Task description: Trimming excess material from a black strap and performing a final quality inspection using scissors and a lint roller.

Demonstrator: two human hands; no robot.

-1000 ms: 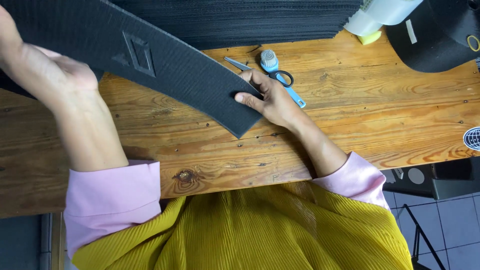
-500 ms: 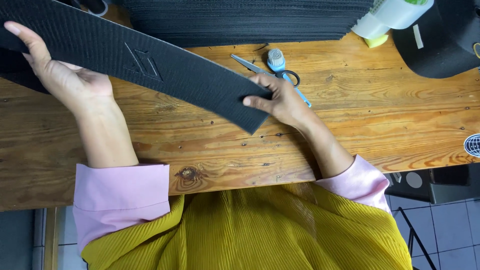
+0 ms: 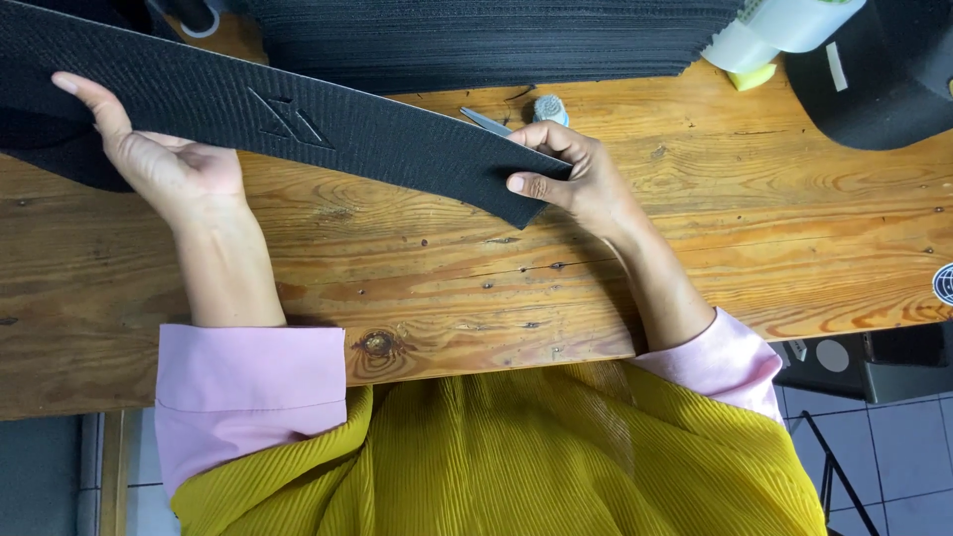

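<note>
Yellow ribbed cloth (image 3: 496, 467) with pink cuffs (image 3: 248, 387) is nearest, and both arms reach out over the brown wooden table (image 3: 476, 288), which has knots and lines in it. A long, curved black rubbery strip (image 3: 328, 124) with tiny ridges and a pressed-in shape is held just above the table. The left hand (image 3: 169, 164) lies open and flat under it, palm up, so the strip does not sag. The right hand (image 3: 571, 174) pinches the pointed end between thumb and fingers to keep it steady. Behind that hand peek silver scissors (image 3: 486, 121). Farther back sits a tall stack of black ridged sheets (image 3: 496, 40), beside a white and green roll (image 3: 774, 35) and a black cap (image 3: 884, 74).
</note>
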